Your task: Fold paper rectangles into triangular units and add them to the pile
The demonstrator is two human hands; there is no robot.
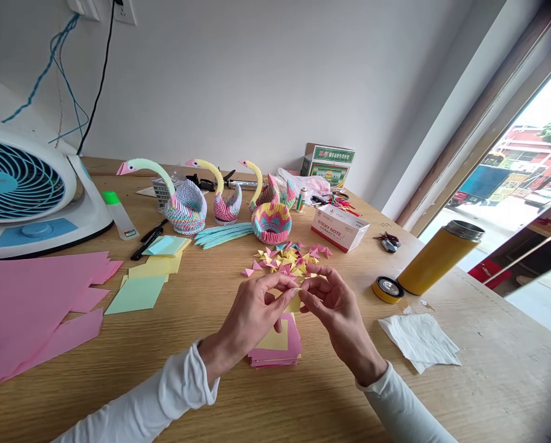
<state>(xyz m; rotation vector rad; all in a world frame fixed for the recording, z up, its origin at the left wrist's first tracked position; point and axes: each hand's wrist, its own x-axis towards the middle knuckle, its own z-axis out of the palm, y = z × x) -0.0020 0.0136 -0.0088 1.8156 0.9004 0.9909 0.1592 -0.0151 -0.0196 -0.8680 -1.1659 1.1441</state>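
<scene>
Yellow paper — one piece — left hand and right hand pinching it; three swans.

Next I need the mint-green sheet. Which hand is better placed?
Probably the left hand: the mint-green sheet lies on its side, while the right hand would have to cross over. Both hands pinch the yellow paper, so the left must let go first.

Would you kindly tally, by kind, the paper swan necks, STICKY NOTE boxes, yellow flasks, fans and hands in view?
Paper swan necks: 3 (left neck, middle neck, right neck)
STICKY NOTE box: 1
Yellow flask: 1
Fan: 1
Hands: 2 (left hand, right hand)
Total: 8
</scene>
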